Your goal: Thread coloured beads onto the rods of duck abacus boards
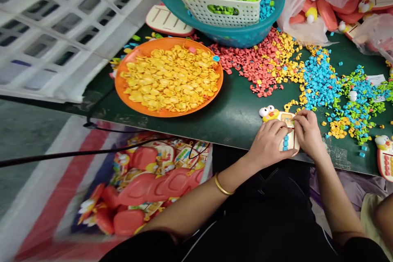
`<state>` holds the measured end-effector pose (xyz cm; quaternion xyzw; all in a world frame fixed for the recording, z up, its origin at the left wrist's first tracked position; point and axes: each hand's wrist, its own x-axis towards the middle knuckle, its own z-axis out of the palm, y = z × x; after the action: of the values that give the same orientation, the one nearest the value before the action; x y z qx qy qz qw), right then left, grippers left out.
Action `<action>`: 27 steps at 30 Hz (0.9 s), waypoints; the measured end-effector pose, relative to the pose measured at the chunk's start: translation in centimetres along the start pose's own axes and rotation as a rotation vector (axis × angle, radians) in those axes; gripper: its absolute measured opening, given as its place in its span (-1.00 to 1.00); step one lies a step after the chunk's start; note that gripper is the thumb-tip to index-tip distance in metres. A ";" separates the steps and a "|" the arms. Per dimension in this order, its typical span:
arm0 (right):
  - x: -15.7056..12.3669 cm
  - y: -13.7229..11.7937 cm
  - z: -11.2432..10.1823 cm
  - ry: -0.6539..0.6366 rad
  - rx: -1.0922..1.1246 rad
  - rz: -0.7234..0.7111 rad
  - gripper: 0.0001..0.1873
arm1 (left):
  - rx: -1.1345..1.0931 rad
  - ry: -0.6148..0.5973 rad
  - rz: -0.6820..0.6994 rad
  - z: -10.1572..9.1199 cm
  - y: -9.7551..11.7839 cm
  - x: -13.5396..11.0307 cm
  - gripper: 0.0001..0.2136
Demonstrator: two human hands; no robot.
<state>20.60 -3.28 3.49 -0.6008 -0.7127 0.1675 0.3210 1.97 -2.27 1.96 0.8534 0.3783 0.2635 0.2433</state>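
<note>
While between hands [270, 141] [307, 133], toy [287, 121] face-up.

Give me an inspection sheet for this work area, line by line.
Surface: dark green tabletop, strewn with small pieces toward the right.
Job's things: bulging-eyed toy with a row of blue pieces.
Clutter: loose red pieces, orange plate of yellow pieces, white basket in teal basin.
Hands: left hand and right hand on the toy; grip partly hidden.
Cables: black cable at lower left.
Surroundings: white crate left, striped bag of toys below.
</note>
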 end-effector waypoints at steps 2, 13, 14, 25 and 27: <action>0.3 -0.5 1.6 0.081 -0.012 0.042 -0.78 | 0.007 -0.006 -0.004 0.0 0.1 0.0 -0.57; 1.2 3.7 -1.5 0.239 -0.149 0.199 -0.79 | 0.067 -0.092 -0.055 -0.5 0.8 0.7 -0.35; 1.5 4.3 -1.8 0.248 -0.188 0.216 -0.80 | 0.065 -0.093 -0.056 -0.5 0.8 0.7 -0.42; 0.0 -0.3 0.6 0.021 -0.128 0.056 -0.72 | 0.043 -0.096 -0.120 -0.6 1.0 1.0 -0.14; -0.3 0.9 -0.5 0.023 -0.214 0.015 -0.71 | 0.088 -0.123 -0.096 -0.6 1.0 1.0 -0.18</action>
<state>21.65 -3.48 3.26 -0.6388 -0.7182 0.0859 0.2621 2.68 -1.94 3.33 0.8587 0.4142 0.1819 0.2408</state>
